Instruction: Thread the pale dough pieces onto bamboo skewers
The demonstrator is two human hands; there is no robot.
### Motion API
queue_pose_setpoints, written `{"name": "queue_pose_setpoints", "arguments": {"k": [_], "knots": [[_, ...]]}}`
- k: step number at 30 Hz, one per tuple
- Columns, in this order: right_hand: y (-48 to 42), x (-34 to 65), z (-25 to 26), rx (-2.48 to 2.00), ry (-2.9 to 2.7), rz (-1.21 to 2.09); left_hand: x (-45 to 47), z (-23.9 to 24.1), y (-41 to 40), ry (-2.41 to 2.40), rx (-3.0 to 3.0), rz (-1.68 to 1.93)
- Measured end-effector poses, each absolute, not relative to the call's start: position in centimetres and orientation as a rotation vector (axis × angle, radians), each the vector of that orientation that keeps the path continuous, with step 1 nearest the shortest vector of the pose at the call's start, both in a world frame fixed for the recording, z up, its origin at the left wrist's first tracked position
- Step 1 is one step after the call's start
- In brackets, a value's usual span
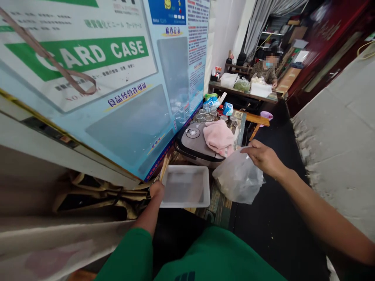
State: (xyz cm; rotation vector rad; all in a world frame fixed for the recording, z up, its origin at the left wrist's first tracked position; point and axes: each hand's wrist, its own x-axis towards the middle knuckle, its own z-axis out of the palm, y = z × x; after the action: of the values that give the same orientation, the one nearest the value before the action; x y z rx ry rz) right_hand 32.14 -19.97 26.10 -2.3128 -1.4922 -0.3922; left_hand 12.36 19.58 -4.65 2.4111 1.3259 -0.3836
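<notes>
A bundle of thin wooden skewers [165, 167] sticks up from my left hand [157, 189], which is closed around its lower end. Just right of that hand lies a white plastic tray [206, 187] on the table; I see nothing in it. My right hand [263, 155] pinches the top edge of a clear plastic bag [240, 177], which hangs down beside the table's right edge. Whether the bag holds anything is hard to make out. Behind the tray stands a grey rice cooker [190, 141] with a pink cloth [219, 136] draped on its lid.
Several glass jars [208, 117] stand behind the cooker. Farther back, a person [265, 69] sits at another table [249, 93] with white containers. A wooden stool [254, 118] and a pink bowl [266, 115] are nearby. A blue poster board [131, 128] borders the left; a wall [340, 117] the right.
</notes>
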Motion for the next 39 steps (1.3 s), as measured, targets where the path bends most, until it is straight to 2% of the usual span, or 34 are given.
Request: {"name": "queue_pose_setpoints", "arguments": {"k": [6, 13, 23, 32, 39], "knots": [[-19.7, 27.4, 24.6, -2.255, -1.518, -0.208, 14.1, -4.4, 19.6, 1.370, 2.345, -0.300], [-18.3, 23.4, 20.4, -2.208, -1.426, 0.034, 10.4, -2.5, 15.3, 1.240, 2.411, -0.119], [-13.7, 16.5, 14.0, -2.246, -1.552, 0.774, 8.3, 1.5, 5.8, 0.856, 2.135, 0.109], [-11.8, 14.6, 10.8, -2.285, -1.584, 0.731, 10.2, 3.5, 5.0, 0.883, 1.697, -0.156], [-11.8, 13.4, 10.1, -2.248, -1.558, 0.779, 14.1, 6.1, 4.7, 0.701, 2.122, -0.301]]}}
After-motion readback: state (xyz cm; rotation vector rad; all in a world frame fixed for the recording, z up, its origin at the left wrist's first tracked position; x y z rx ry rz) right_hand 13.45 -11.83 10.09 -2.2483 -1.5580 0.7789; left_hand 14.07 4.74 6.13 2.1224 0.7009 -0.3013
